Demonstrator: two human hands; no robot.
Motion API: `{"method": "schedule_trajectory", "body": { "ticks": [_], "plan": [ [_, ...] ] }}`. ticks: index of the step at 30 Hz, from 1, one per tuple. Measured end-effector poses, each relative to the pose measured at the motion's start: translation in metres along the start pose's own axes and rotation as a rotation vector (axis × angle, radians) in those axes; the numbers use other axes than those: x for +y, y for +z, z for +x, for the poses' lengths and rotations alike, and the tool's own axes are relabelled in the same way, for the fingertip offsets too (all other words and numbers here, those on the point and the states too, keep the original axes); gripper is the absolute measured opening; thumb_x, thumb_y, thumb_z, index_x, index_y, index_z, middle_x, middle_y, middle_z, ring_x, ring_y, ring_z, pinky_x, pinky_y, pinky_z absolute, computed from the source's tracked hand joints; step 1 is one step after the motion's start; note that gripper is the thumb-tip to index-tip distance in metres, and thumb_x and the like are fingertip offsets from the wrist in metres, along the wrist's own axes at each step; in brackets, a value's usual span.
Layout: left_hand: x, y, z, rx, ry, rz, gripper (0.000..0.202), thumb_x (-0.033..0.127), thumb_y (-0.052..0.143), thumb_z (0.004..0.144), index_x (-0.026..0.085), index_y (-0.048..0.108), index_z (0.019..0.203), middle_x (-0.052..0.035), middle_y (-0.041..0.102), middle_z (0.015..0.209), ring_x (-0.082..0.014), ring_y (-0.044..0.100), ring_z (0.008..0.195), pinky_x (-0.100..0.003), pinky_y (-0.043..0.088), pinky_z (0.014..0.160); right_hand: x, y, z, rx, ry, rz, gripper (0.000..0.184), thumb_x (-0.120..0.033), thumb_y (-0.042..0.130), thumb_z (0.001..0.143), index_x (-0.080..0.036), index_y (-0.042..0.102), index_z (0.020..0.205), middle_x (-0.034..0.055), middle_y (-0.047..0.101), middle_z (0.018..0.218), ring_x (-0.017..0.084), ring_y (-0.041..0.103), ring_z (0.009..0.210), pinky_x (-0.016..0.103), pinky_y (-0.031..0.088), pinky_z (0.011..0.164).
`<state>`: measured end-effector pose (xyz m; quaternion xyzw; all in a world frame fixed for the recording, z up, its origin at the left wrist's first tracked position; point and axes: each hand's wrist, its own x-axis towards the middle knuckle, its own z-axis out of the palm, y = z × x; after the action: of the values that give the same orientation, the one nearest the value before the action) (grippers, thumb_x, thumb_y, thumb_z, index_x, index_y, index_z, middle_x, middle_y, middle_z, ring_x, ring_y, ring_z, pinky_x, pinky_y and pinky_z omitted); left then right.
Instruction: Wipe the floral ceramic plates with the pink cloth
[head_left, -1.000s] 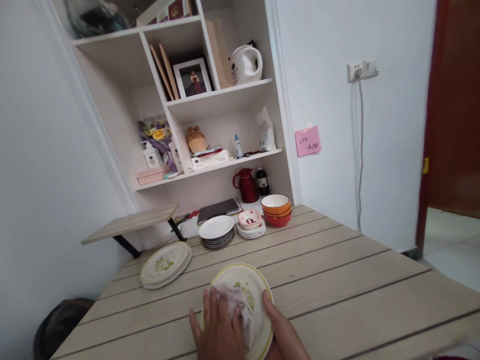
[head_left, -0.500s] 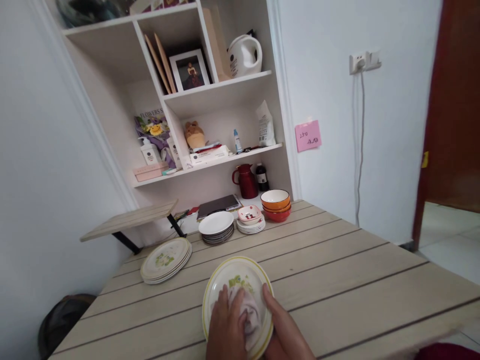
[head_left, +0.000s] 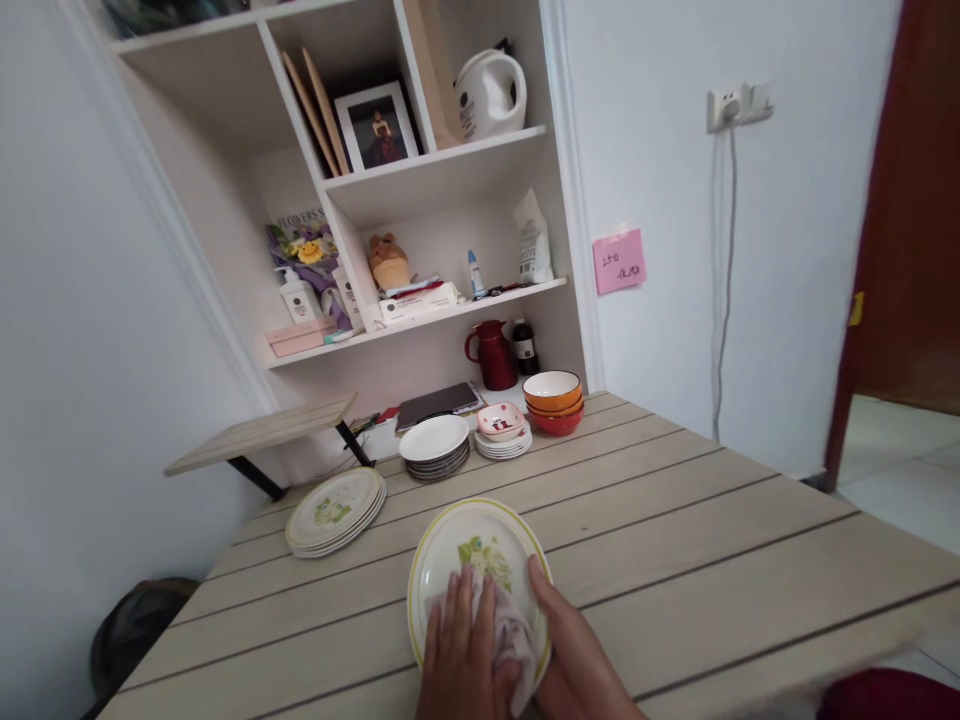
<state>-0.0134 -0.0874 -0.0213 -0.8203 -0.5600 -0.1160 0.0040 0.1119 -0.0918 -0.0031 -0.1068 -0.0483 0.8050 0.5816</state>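
Note:
A cream plate (head_left: 442, 545) with a yellow rim and a green floral print is tilted up off the tabletop in front of me. My right hand (head_left: 581, 655) grips its right edge, thumb over the rim and the other fingers hidden beneath. With my left hand (head_left: 465, 640) I press a pale pinkish cloth (head_left: 517, 640) against the lower part of the plate's face. The fingers of that hand lie fairly straight across the cloth, and the thumb is on its right side.
On the slatted wooden table (head_left: 660, 540) stand a stack of matching floral plates (head_left: 337, 515), dark-sided white plates (head_left: 435, 445), small white dishes under a square bowl (head_left: 501, 422), and orange and red bowls (head_left: 553, 400). A raised wooden shelf (head_left: 259, 435) sits at the back left.
My left fingers have straightened and flattened over the cloth, which is spread more toward the plate's lower right. The right hand keeps its hold on the rim. The view has tilted slightly.

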Motion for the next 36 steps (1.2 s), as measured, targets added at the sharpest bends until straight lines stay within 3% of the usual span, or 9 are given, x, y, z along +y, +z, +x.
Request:
{"method": "schedule_trajectory", "body": {
  "ticks": [5, 10, 16, 25, 29, 36],
  "plan": [
    [0.022, -0.027, 0.016, -0.125, -0.025, -0.015, 0.069, 0.011, 0.043, 0.079, 0.023, 0.032, 0.146, -0.0014, 0.016, 0.156, -0.0231, 0.012, 0.144, -0.048, 0.015, 0.117, 0.002, -0.004, 0.004, -0.006, -0.066, 0.017, 0.045, -0.044, 0.066, 0.078, -0.008, 0.07, 0.106, 0.0164, 0.072, 0.107, 0.029, 0.06, 0.113, 0.044, 0.042, 0.1],
    [0.03, -0.033, 0.042, 0.008, 0.002, -0.048, 0.059, 0.018, 0.037, 0.089, 0.025, 0.029, 0.147, -0.0017, 0.015, 0.157, -0.0221, 0.011, 0.145, -0.048, 0.014, 0.117, 0.005, -0.01, 0.011, -0.057, -0.132, -0.01, 0.044, -0.044, 0.067, 0.078, -0.016, 0.069, 0.112, 0.0125, 0.07, 0.115, 0.027, 0.058, 0.115, 0.044, 0.041, 0.101],
    [0.019, -0.03, 0.06, 0.03, -0.106, -0.032, 0.053, 0.027, 0.037, 0.091, 0.025, 0.036, 0.145, -0.0072, 0.028, 0.155, -0.0254, 0.021, 0.144, -0.054, 0.016, 0.115, 0.002, -0.006, 0.008, -0.059, -0.081, -0.05, 0.052, -0.047, 0.065, 0.078, -0.016, 0.065, 0.119, 0.0137, 0.069, 0.116, 0.029, 0.058, 0.115, 0.047, 0.04, 0.101],
    [-0.006, -0.024, 0.028, 0.01, -0.2, 0.028, 0.055, 0.029, 0.026, 0.094, 0.018, 0.028, 0.147, -0.0067, 0.023, 0.156, -0.0237, 0.018, 0.144, -0.05, 0.018, 0.115, 0.003, -0.009, 0.007, -0.048, -0.023, -0.025, 0.05, -0.047, 0.062, 0.08, -0.01, 0.067, 0.113, 0.0175, 0.07, 0.113, 0.03, 0.06, 0.114, 0.048, 0.041, 0.099],
    [0.001, -0.024, 0.016, -0.054, -0.238, 0.073, 0.057, 0.024, 0.028, 0.092, 0.014, 0.026, 0.148, -0.0073, 0.02, 0.156, -0.0236, 0.018, 0.144, -0.049, 0.018, 0.116, 0.001, -0.005, 0.003, -0.064, 0.025, -0.06, 0.054, -0.05, 0.064, 0.077, -0.009, 0.067, 0.112, 0.0185, 0.07, 0.111, 0.031, 0.06, 0.113, 0.048, 0.043, 0.098],
    [0.024, -0.022, 0.009, -0.187, -0.192, -0.005, 0.071, 0.01, 0.039, 0.078, 0.022, 0.028, 0.147, -0.001, 0.017, 0.155, -0.0231, 0.014, 0.144, -0.048, 0.016, 0.117, 0.0, -0.004, 0.002, -0.005, 0.012, -0.067, 0.056, -0.05, 0.066, 0.074, -0.008, 0.067, 0.112, 0.0184, 0.071, 0.109, 0.032, 0.061, 0.112, 0.047, 0.043, 0.098]
  ]
}}
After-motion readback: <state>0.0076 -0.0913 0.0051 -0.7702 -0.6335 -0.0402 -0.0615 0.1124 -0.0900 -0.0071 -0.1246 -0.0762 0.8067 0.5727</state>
